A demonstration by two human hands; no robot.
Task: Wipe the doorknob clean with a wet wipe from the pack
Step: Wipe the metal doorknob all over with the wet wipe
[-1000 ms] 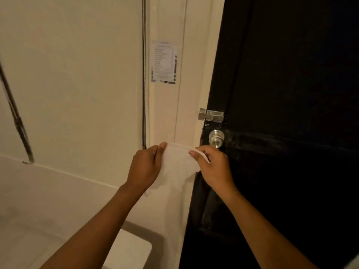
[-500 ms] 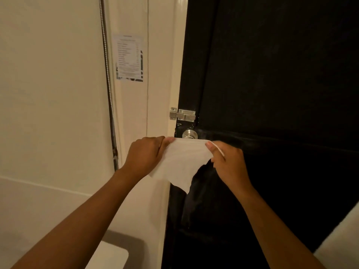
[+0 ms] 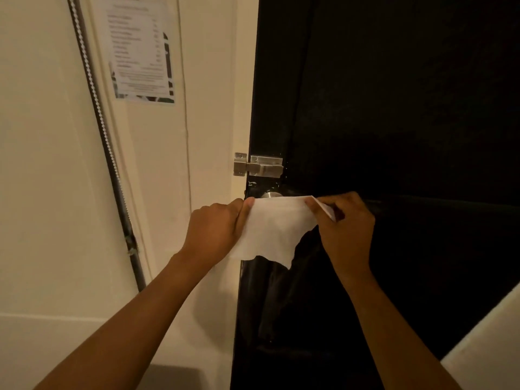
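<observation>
A white wet wipe (image 3: pixel 277 225) is stretched between my two hands in front of the black door (image 3: pixel 394 108). My left hand (image 3: pixel 215 226) pinches its left top corner, and my right hand (image 3: pixel 344 228) pinches its right top corner. The wipe hangs spread out with a ragged lower edge. Only the top of the round metal doorknob (image 3: pixel 271 194) shows just above the wipe's upper edge; the rest is hidden behind the wipe. The pack of wipes is not in view.
A metal slide latch (image 3: pixel 257 165) sits on the door edge just above the knob. A printed notice (image 3: pixel 140 49) is stuck on the cream door frame. A flexible metal hose (image 3: pixel 104 136) runs down the wall at the left. A pale surface (image 3: pixel 489 342) shows at the lower right.
My view has shifted closer to the door. The wipe, spread wider between both hands, now covers most of the doorknob, which showed fully a second ago.
</observation>
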